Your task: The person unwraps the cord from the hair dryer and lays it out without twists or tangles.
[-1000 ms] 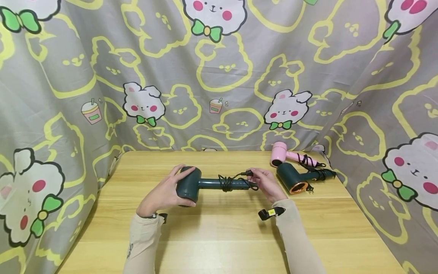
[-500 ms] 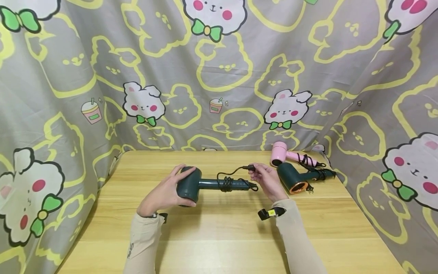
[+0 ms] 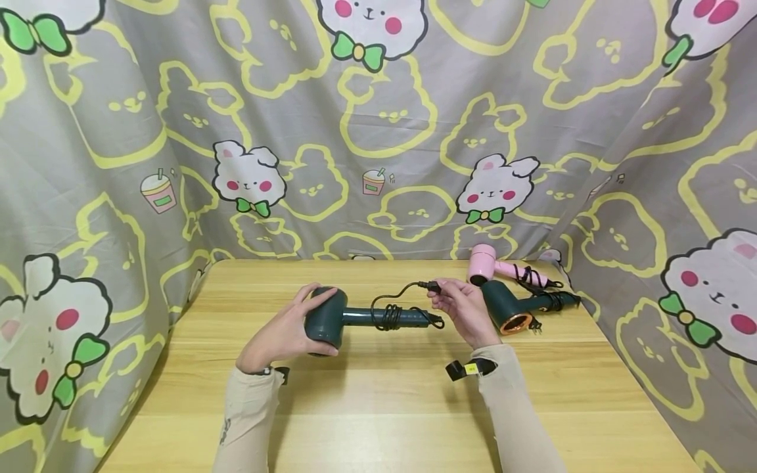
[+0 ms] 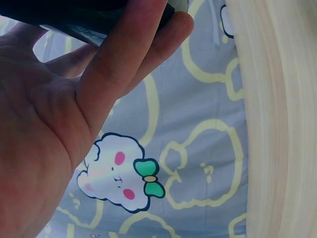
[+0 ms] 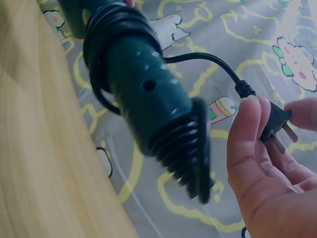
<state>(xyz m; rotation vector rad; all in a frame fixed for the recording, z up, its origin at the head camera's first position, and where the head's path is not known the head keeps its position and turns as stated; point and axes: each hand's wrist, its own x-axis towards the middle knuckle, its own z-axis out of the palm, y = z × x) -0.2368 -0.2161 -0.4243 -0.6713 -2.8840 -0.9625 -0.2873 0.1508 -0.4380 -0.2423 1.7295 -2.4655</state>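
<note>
My left hand (image 3: 288, 326) grips the barrel of a dark green hair dryer (image 3: 326, 322), thumb on the near side and fingers over the far side. The dryer's handle points right, with its black cord (image 3: 391, 317) wound round it in several turns. A free length of cord arches up to the plug (image 3: 434, 286), which my right hand (image 3: 467, 314) pinches between thumb and fingers. In the right wrist view, the two metal prongs of the plug (image 5: 275, 121) stick out past the fingertips, and the ribbed cord guard (image 5: 181, 148) shows at the handle's end.
At the back right of the wooden table (image 3: 378, 420) lies a pink hair dryer (image 3: 481, 264) with its cord wrapped. Just in front of it is another dark green hair dryer (image 3: 503, 307) with a copper-coloured ring. Patterned grey curtains (image 3: 390, 131) surround the table.
The right hand has drawn the plug up and away from the handle, lengthening the loose arch of cord. The left hand and the dryer have stayed nearly still.
</note>
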